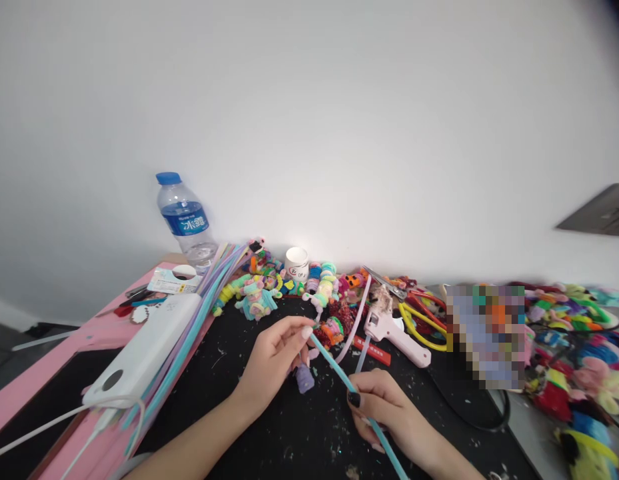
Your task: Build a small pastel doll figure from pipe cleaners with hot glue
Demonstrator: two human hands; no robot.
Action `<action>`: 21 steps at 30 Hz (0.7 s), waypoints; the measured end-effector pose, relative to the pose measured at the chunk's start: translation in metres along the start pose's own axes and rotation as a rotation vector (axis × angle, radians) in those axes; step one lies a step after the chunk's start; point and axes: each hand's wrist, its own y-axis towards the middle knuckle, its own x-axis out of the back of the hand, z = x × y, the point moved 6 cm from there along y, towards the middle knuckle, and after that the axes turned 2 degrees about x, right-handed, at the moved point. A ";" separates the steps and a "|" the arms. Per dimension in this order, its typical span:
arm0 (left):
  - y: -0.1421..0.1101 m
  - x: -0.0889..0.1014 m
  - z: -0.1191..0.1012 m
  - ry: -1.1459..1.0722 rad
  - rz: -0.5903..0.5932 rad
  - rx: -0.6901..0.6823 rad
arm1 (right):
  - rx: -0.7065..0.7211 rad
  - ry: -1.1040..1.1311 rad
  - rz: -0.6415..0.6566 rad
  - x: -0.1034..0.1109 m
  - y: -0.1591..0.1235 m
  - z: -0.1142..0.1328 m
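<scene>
A light blue pipe cleaner (pixel 334 365) runs slantwise between my two hands over the black mat. My left hand (pixel 276 353) pinches its upper end between thumb and fingertips. Further down, my right hand (pixel 382 407) is closed around the same pipe cleaner, whose tail passes out of view at the bottom. Just below my left fingers is a small purple fuzzy piece (pixel 304 379); whether those fingers hold it or it lies on the mat, I cannot tell. A pale pink glue gun (pixel 396 339) lies beyond my right hand, with a glue stick poking out.
Behind my hands, several colourful pipe-cleaner figures (pixel 259 299), a white paper cup (pixel 296 264) and yellow-handled scissors (pixel 422 325) line the wall. Leftward are a bundle of pipe cleaners (pixel 189 340), a white power bank (pixel 144 350) with cables and a water bottle (pixel 186 220). More figures (pixel 589 373) crowd the right.
</scene>
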 end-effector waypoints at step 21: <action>0.006 0.021 0.005 -0.274 -0.093 -0.006 | 0.210 0.107 -0.256 0.023 0.006 0.009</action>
